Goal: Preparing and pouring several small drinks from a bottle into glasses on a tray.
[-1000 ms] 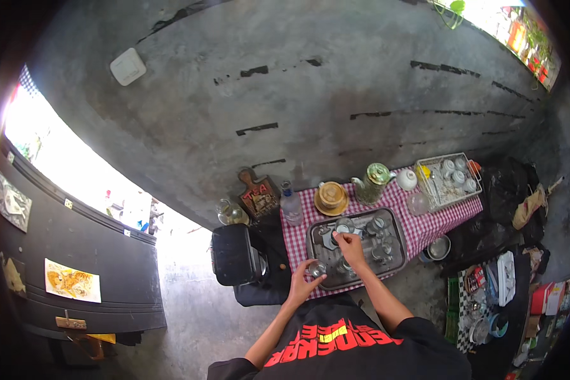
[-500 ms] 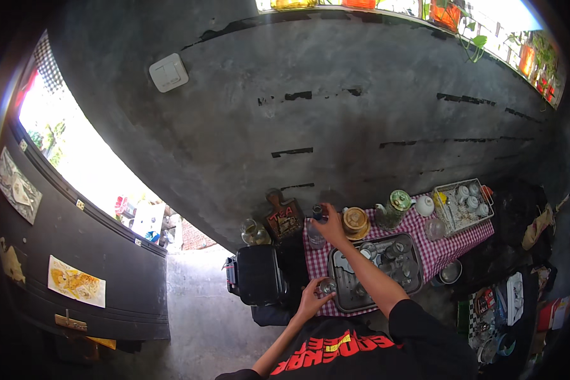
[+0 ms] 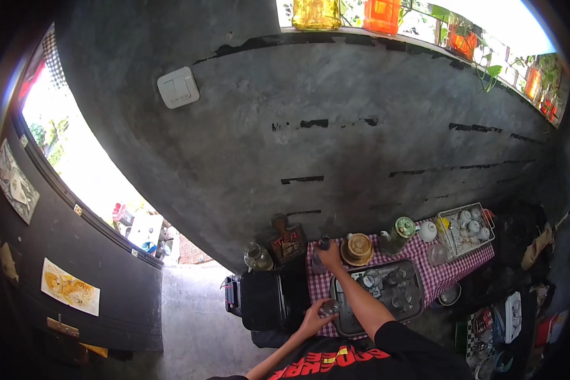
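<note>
My right hand (image 3: pixel 329 258) reaches across the tray to the far left corner of the cloth-covered table. Its fingers are wrapped around the upper part of a clear bottle (image 3: pixel 318 266) with a dark top, which stands upright as far as I can see. Near the table's front left edge, my left hand (image 3: pixel 313 320) grips a small clear glass (image 3: pixel 329 309), beside the tray's left rim. The dark grey tray (image 3: pixel 418 278) holds several clear glasses and jars. My right forearm hides part of it.
Behind the tray stand a tan round container (image 3: pixel 357 249), a glass jug with a green lid (image 3: pixel 396 238) and a white teapot (image 3: pixel 427 231). A wire basket of cups (image 3: pixel 467 233) is at the far right. A black case (image 3: pixel 261 303) and a glass pitcher (image 3: pixel 258 258) flank the table's left.
My right hand has closed around the bottle's upper part, where its fingers were at the dark top before. My left hand keeps the glass. The whole view has tilted upward.
</note>
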Action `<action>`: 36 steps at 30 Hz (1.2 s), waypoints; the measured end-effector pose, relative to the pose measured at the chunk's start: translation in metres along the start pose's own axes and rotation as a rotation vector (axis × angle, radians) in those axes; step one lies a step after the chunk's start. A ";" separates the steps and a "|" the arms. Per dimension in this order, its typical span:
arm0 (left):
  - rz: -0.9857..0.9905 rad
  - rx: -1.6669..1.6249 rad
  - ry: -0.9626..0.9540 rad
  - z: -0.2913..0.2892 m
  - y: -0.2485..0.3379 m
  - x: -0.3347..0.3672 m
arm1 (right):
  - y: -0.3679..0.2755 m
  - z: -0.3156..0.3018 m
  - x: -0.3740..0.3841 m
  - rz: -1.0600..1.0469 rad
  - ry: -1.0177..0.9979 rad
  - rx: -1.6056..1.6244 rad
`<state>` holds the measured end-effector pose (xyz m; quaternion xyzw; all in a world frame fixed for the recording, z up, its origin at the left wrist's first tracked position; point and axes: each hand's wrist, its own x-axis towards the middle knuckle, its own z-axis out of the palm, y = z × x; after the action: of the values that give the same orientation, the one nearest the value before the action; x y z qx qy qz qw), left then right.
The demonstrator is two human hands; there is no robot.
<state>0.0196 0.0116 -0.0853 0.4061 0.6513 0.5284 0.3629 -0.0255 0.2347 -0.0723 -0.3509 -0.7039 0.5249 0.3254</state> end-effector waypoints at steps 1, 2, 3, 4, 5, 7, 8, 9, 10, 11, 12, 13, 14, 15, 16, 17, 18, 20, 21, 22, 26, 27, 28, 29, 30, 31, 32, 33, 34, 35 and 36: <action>-0.004 -0.012 -0.015 0.000 -0.003 0.001 | 0.001 0.005 0.001 -0.008 0.004 0.003; -0.012 -0.026 -0.027 0.000 -0.005 0.001 | 0.000 0.012 -0.001 0.029 0.092 -0.050; -0.017 -0.038 -0.021 0.001 -0.008 0.001 | -0.002 0.017 -0.002 0.066 0.179 -0.103; -0.013 -0.034 -0.018 0.002 -0.010 0.000 | -0.003 0.021 -0.003 0.061 0.178 -0.099; -0.001 -0.039 -0.023 0.003 -0.004 -0.001 | -0.001 0.023 -0.002 0.072 0.245 -0.134; 0.006 -0.037 -0.039 0.005 -0.002 0.002 | 0.002 0.024 0.007 0.079 0.318 -0.165; 0.007 -0.034 -0.038 0.004 -0.001 0.003 | -0.003 0.023 0.010 0.114 0.321 -0.173; -0.028 -0.037 -0.039 0.002 0.000 0.003 | -0.007 0.022 0.012 0.150 0.324 -0.182; -0.063 -0.041 -0.039 0.000 0.001 0.003 | -0.012 0.021 0.013 0.149 0.324 -0.178; -0.059 -0.037 -0.041 -0.001 -0.001 0.004 | -0.016 0.018 0.015 0.176 0.317 -0.163; -0.053 -0.041 -0.026 -0.001 -0.004 0.004 | -0.021 0.015 0.017 0.203 0.309 -0.149; -0.047 -0.044 -0.011 -0.002 -0.007 0.005 | -0.025 0.014 0.019 0.200 0.313 -0.146; -0.046 -0.042 -0.016 -0.003 -0.006 0.005 | -0.026 0.011 0.018 0.223 0.331 -0.166; -0.066 -0.034 -0.008 -0.005 -0.005 0.005 | -0.026 0.009 0.017 0.246 0.349 -0.188; -0.086 -0.028 0.000 -0.006 -0.004 0.006 | -0.026 0.007 0.020 0.248 0.354 -0.187; -0.088 -0.028 -0.002 -0.006 -0.005 0.004 | -0.022 0.006 0.022 0.202 0.401 -0.082; -0.067 -0.060 0.022 -0.008 -0.006 0.004 | -0.017 0.004 0.022 0.154 0.448 0.022; -0.042 -0.098 0.051 -0.010 -0.001 0.003 | -0.013 -0.008 0.016 0.099 0.481 0.242; -0.025 -0.051 0.042 -0.011 0.006 0.001 | -0.017 -0.014 0.015 0.041 0.509 0.464; -0.008 -0.005 0.032 -0.012 0.011 0.001 | -0.019 -0.023 0.012 0.037 0.506 0.459; 0.009 0.041 0.064 -0.015 0.010 -0.011 | -0.114 -0.069 -0.030 -0.085 0.265 0.679; 0.019 0.037 0.099 -0.015 0.009 -0.012 | -0.124 -0.078 -0.037 -0.151 0.225 0.625; 0.027 0.032 0.134 -0.016 0.007 -0.014 | -0.134 -0.086 -0.042 -0.137 0.227 0.617; 0.032 0.016 0.148 -0.017 0.014 -0.015 | -0.146 -0.095 -0.050 -0.145 0.204 0.619; 0.014 0.008 0.139 -0.019 0.018 -0.015 | -0.157 -0.105 -0.060 -0.153 0.181 0.621; 0.058 0.021 0.167 -0.021 0.018 -0.016 | -0.168 -0.112 -0.071 -0.131 0.181 0.613; 0.106 0.034 0.188 -0.022 0.020 -0.015 | -0.179 -0.120 -0.080 -0.143 0.163 0.586; 0.088 0.027 0.177 -0.023 0.024 -0.015 | -0.188 -0.128 -0.088 -0.155 0.144 0.561; 0.096 0.018 0.200 -0.024 0.028 -0.016 | -0.195 -0.135 -0.097 -0.134 0.152 0.553; 0.104 0.008 0.222 -0.024 0.033 -0.017 | -0.201 -0.143 -0.105 -0.120 0.128 0.533; 0.085 0.002 0.209 -0.024 0.036 -0.019 | -0.207 -0.149 -0.114 -0.104 0.105 0.513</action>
<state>0.0105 -0.0112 -0.0444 0.3762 0.6684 0.5822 0.2698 0.1282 0.1736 0.1533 -0.2470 -0.5472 0.6498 0.4661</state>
